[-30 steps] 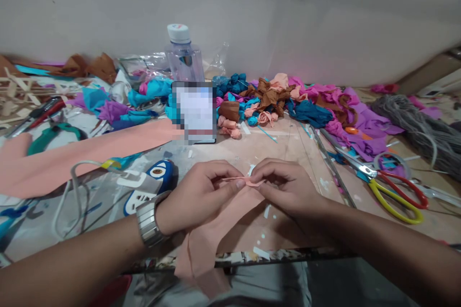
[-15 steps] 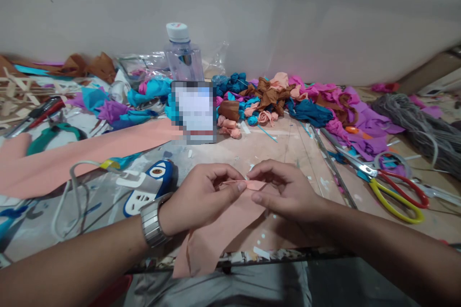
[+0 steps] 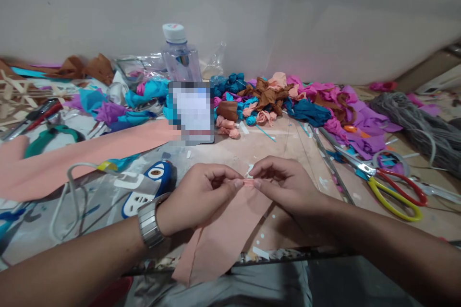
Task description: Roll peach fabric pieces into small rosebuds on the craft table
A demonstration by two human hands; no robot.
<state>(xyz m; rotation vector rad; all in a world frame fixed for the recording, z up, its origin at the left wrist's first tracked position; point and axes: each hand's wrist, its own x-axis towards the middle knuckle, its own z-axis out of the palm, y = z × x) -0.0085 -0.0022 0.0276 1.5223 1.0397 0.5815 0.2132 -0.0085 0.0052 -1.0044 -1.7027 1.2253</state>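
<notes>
A strip of peach crepe paper (image 3: pixel 223 244) hangs from my fingers down over the table's front edge. My left hand (image 3: pixel 205 194), with a metal watch (image 3: pixel 150 223) on its wrist, pinches the strip's upper edge between thumb and fingers. Close beside it, my right hand (image 3: pixel 284 184) pinches the same edge, its thumb almost meeting the left one. The edge looks folded or gathered where the thumbs press. Fingertips behind the paper are partly hidden. A longer peach paper strip (image 3: pixel 86 153) lies on the table to the left.
Scissors with red and yellow handles (image 3: pixel 392 192) lie at right, near a bundle of grey cord (image 3: pixel 414 124). Behind my hands stand a phone (image 3: pixel 194 115) and a bottle (image 3: pixel 180 57), beside heaped crepe paper (image 3: pixel 270 96). A blue-and-white power strip (image 3: pixel 147 189) sits by my left wrist.
My right thumb has come in toward the left one and now presses on the paper's edge. The hanging strip is spread a little wider and reaches slightly lower.
</notes>
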